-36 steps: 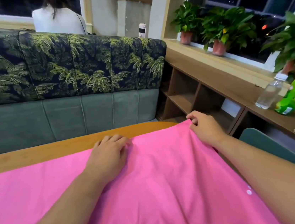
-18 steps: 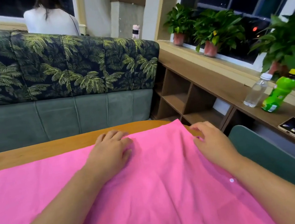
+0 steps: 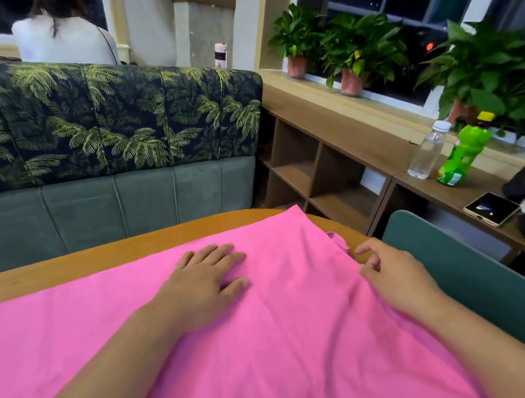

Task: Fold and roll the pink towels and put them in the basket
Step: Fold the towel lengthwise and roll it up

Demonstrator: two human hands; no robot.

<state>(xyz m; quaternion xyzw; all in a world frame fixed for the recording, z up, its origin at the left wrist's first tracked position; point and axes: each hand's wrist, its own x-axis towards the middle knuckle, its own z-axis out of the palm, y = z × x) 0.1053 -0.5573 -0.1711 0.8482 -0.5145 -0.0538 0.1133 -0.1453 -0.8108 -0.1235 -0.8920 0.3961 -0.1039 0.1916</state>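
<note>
Pink towel (image 3: 305, 342), one: spread flat over the wooden table (image 3: 96, 255), far corner reaching the table's rounded end. Left hand (image 3: 204, 285): palm down on the towel, fingers straight and lightly spread, gripping nothing; right hand (image 3: 393, 275): at the towel's right edge, fingers loosely bent, nothing held. Side ledge (image 3: 363, 140), right: clear bottle (image 3: 427, 150), green bottle (image 3: 462, 154) just beside it, phone (image 3: 491, 208) lying flat nearby.
</note>
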